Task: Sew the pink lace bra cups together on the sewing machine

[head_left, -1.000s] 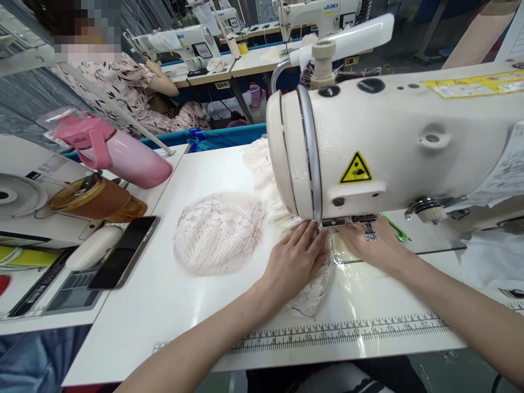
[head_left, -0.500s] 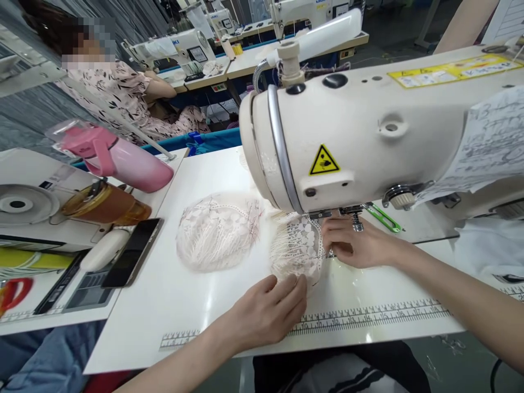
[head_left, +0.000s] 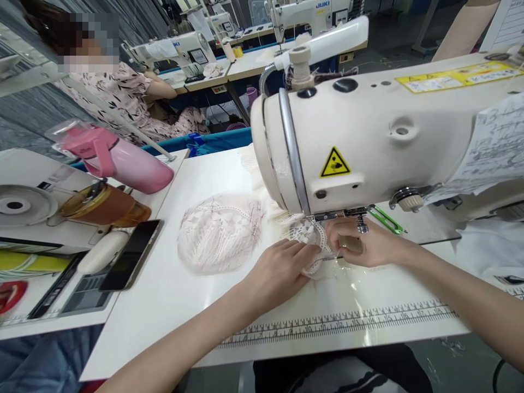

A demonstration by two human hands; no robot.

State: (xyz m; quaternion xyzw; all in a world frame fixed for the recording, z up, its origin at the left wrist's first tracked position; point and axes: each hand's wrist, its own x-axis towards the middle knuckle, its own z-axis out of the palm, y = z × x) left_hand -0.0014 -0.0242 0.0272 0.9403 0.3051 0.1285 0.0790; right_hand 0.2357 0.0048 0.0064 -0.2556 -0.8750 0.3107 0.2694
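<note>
Since half a second ago the left hand [head_left: 284, 270] has moved farther from the table's near edge and to the right, onto the lace piece [head_left: 309, 232], where more of the lace showed before; the right hand [head_left: 347, 240] has hardly shifted from its place at the lace's right edge. What shows of the lace lies between the two hands, just in front of and partly beneath the sewing machine head [head_left: 339, 147]. Its long axis seems to run far to near, though the left hand hides too much to be sure. From the left hand the visible lace lies to the right and far side; from the right hand it lies to the left. Both hands are about equally close, the left overlapping it more. The left fingers rest on the lace, but whether they pinch it against the thumb I cannot tell; the right fingers are curled, their tips against or just beside the edge, and their hold is likewise unclear. Farther right lies a green thread snipper [head_left: 387, 219]. To the left, a second lace piece [head_left: 221, 234] lies flat on the white table [head_left: 172, 305], apparently unmoved, with a dark phone [head_left: 131, 255] beyond it.
</note>
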